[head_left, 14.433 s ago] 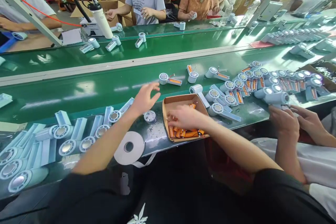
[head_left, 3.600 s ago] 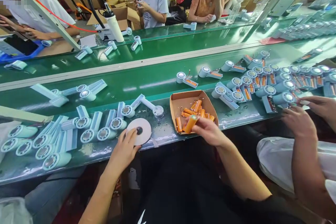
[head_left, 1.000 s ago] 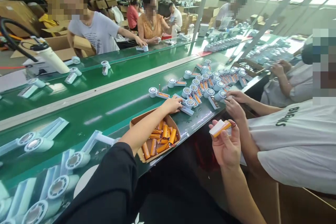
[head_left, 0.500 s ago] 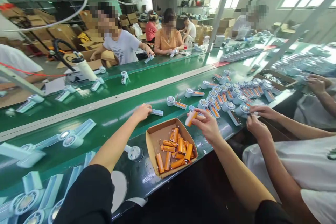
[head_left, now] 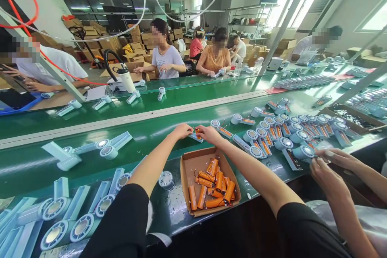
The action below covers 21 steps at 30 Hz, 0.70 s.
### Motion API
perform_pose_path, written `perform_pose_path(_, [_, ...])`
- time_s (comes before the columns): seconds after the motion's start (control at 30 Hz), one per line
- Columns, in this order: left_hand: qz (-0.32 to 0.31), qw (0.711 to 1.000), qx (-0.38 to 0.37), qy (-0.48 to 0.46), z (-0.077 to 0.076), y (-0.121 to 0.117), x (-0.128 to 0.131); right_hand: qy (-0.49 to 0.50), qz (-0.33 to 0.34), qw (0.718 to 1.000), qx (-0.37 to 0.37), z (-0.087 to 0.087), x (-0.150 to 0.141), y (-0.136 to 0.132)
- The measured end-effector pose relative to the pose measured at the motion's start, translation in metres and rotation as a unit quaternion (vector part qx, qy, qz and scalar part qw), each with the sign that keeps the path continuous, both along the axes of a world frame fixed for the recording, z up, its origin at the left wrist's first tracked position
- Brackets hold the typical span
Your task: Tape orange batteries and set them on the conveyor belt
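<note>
On the green belt just beyond the box, my left hand (head_left: 182,131) is closed at the head end of a light blue handheld fan housing (head_left: 196,138). Its round head is hidden behind my fingers. My right hand (head_left: 210,134) meets it from the other side, fingers pinched on an orange battery (head_left: 198,131) at the housing's open handle. Nearer me stands a cardboard box (head_left: 189,161) with several orange batteries (head_left: 219,181), some with dark wires.
Light blue housings (head_left: 81,209) pile up at left, and fans with orange batteries (head_left: 272,133) crowd the right. A round fan part (head_left: 166,179) lies left of the box. A co-worker's hands (head_left: 329,173) work at right; other people sit across the belt (head_left: 145,117).
My right hand has carried the battery left and forward to the housing in my left hand. The view has shifted left and up. A co-worker across has drawn an arm back from a fan.
</note>
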<state>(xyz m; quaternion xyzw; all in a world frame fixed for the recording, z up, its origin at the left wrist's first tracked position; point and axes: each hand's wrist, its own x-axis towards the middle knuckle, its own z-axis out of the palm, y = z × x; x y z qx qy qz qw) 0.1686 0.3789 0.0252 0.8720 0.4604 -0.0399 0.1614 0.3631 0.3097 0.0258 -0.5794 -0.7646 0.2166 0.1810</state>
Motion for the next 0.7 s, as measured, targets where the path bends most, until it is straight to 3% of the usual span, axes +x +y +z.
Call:
perform_pose_path(0.27, [0.075,0.995,0.015,-0.064,-0.017,-0.005,0.020,-0.225,0.040,0.972,-0.049,0.008,-0.014,-0.004])
perform_pose_path(0.4, [0.103,0.991,0.013,-0.081,-0.022,-0.007,0.026,-0.271,0.049,0.958,-0.079,0.012,-0.024,-0.001])
perform_pose_path(0.53, [0.113,0.988,0.022,-0.105,-0.014,-0.009,0.035,-0.283,0.064,0.953,-0.089,0.034,-0.030,0.004])
perform_pose_path(0.6, [0.116,0.985,0.035,-0.125,-0.006,-0.012,0.040,-0.273,0.068,0.957,-0.069,0.047,-0.029,-0.008])
perform_pose_path(0.7, [0.115,0.977,0.066,-0.170,0.004,-0.031,0.034,-0.236,0.112,0.965,-0.035,0.053,-0.028,-0.055])
